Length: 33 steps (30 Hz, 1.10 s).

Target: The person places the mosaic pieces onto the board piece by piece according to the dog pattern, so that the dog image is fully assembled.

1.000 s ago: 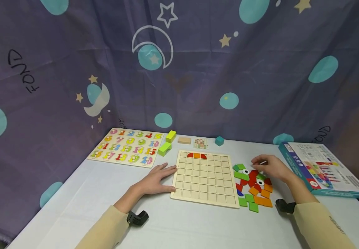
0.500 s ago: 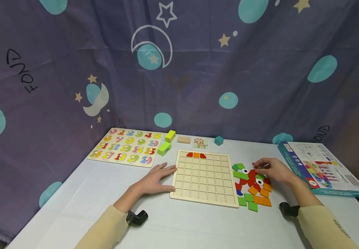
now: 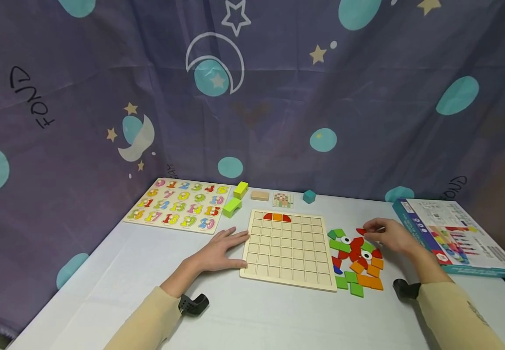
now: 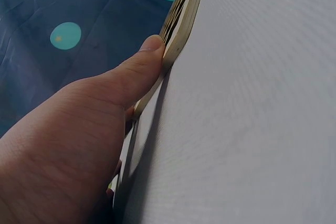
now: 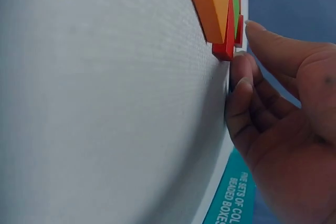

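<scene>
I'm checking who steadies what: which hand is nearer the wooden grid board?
Left. The left hand rests flat against the wooden grid board at its left edge, while the right hand is off to the board's right, over the pile of coloured pieces.

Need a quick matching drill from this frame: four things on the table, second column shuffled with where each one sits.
Things:
1. left hand
2. right hand
3. number puzzle
4. teal cube

Places:
A. at the back of the table, near the curtain, behind the grid board
B. at the far left of the table, left of the two green blocks
C. resting against the left edge of the grid board
D. at the pile of coloured pieces, right of the grid board

Pairs: 1-C, 2-D, 3-B, 4-A
</scene>
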Available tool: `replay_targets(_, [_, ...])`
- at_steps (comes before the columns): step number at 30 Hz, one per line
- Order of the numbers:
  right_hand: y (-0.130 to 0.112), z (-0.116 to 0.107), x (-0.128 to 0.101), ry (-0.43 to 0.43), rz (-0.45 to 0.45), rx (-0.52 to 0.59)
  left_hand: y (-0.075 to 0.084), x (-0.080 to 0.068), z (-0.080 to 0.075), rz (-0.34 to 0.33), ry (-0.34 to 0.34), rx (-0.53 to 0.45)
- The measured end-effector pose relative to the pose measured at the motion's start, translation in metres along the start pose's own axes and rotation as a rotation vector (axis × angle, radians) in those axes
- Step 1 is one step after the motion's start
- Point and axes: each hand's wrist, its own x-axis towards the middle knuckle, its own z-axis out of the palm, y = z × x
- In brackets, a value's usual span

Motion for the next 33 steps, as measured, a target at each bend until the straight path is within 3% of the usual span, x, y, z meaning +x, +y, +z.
replay_targets(4, [-0.002, -0.001, 0.005, -0.007, 0.032, -0.018, 0.0, 0.001, 0.0, 0.004, -0.001, 0.01])
replay_targets(14, [-0.004, -0.001, 0.011, -0.002, 0.006, -0.072, -0.001, 0.003, 0.002, 0.003, 0.0, 0.004])
replay_targets(21, [-0.005, -0.001, 0.011, 0.024, 0.002, -0.004, -0.001, 0.003, 0.001, 0.004, -0.004, 0.005])
replay_targets(33, [-0.036, 0.007, 0.012, 0.021, -0.088, 0.168, -0.002, 0.002, 0.002, 0.005, 0.003, -0.001])
